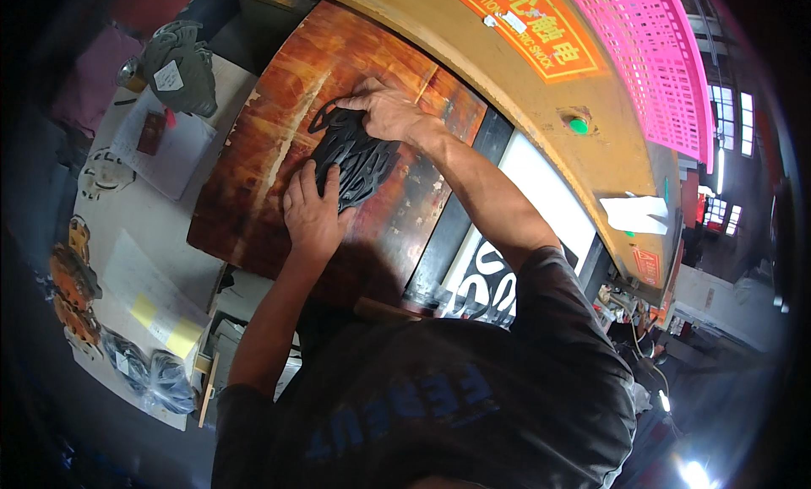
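A pile of thin black cut-out pieces (353, 158) with openwork shapes lies on a worn, reddish-brown board (279, 92). My left hand (312, 210) rests on the pile's near left side, its fingers spread over the edge. Over the far end of the pile, my right hand (384, 111) is closed, fingers bent around the pieces. One looped black piece (322, 117) sticks out left of the right fingertips. My right palm and the undersides of the pieces are hidden.
An ochre machine beam (507, 92) with a green button (579, 126) and a pink basket (646, 75) borders the board. Left, a pale table (156, 236) bears papers, grey-green pieces (182, 71), orange pieces (74, 286) and bagged dark pieces (152, 379). White sheet material with cutouts (486, 282) lies right.
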`<action>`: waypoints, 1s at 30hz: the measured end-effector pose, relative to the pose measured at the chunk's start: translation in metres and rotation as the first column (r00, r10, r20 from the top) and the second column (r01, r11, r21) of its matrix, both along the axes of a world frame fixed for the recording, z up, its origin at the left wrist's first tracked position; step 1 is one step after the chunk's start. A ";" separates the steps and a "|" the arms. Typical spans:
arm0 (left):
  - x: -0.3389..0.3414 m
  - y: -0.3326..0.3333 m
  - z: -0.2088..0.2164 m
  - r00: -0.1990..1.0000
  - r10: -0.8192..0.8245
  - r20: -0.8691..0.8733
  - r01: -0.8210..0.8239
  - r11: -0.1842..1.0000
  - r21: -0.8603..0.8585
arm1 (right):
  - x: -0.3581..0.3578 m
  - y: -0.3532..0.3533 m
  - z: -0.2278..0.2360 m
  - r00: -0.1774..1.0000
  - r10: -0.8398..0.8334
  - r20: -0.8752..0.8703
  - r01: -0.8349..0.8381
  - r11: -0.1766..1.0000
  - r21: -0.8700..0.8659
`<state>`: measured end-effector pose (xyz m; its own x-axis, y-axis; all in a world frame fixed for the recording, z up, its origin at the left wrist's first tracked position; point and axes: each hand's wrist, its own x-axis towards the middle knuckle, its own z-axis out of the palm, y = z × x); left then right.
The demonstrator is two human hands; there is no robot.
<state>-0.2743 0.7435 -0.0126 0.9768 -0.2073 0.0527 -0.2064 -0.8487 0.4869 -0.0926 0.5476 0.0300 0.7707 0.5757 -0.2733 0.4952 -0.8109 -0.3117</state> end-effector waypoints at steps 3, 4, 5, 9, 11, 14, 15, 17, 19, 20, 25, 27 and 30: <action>-0.017 0.011 0.009 0.999 -0.019 -0.045 0.019 1.000 0.016 | -0.021 0.002 0.003 0.989 -0.053 -0.139 0.062 0.996 0.057; -0.023 0.015 0.011 0.993 -0.025 -0.115 0.028 0.999 0.024 | -0.028 0.000 0.002 0.995 -0.040 -0.088 0.045 0.998 0.052; -0.026 0.019 0.013 0.997 -0.066 -0.040 0.066 0.998 -0.001 | -0.032 -0.002 0.001 1.000 -0.012 -0.026 0.014 0.998 0.059; -0.020 0.028 0.015 0.992 0.129 0.013 -0.126 0.978 -0.165 | -0.046 -0.018 -0.005 0.981 -0.192 0.001 0.187 0.956 0.224; -0.008 0.029 0.013 0.944 0.184 -0.275 -0.206 0.977 -0.055 | -0.055 -0.024 -0.011 0.936 -0.351 -0.034 0.346 0.891 0.293; 0.012 0.030 0.013 0.904 0.211 -0.371 -0.248 0.967 -0.054 | -0.081 -0.027 -0.019 0.844 -0.529 -0.091 0.528 0.787 0.319; 0.019 0.030 0.013 0.896 0.186 -0.403 -0.224 0.973 -0.049 | -0.090 -0.027 -0.020 0.832 -0.542 -0.118 0.537 0.734 0.416; 0.026 0.031 0.014 0.868 0.137 -0.477 -0.199 0.977 -0.082 | -0.115 -0.025 -0.021 0.730 -0.657 -0.188 0.639 0.560 0.527; 0.025 0.029 0.016 0.870 0.129 -0.476 -0.178 0.982 -0.058 | -0.141 -0.022 -0.019 0.665 -0.728 -0.166 0.662 0.472 0.582; 0.022 0.027 0.017 0.883 0.136 -0.449 -0.175 0.984 -0.046 | -0.157 -0.021 -0.017 0.670 -0.730 -0.133 0.657 0.500 0.565; 0.017 0.017 0.019 0.914 0.160 -0.374 -0.205 0.975 -0.083 | -0.222 -0.006 -0.021 0.703 -0.685 -0.193 0.657 0.522 0.544; 0.021 0.017 0.019 0.883 0.138 -0.449 -0.225 0.963 -0.145 | -0.231 -0.003 -0.026 0.612 -0.688 -0.391 0.753 0.354 0.555; 0.026 0.020 0.017 0.676 -0.090 -0.732 -0.506 0.665 -0.549 | -0.234 -0.002 -0.029 0.585 -0.659 -0.472 0.786 0.320 0.528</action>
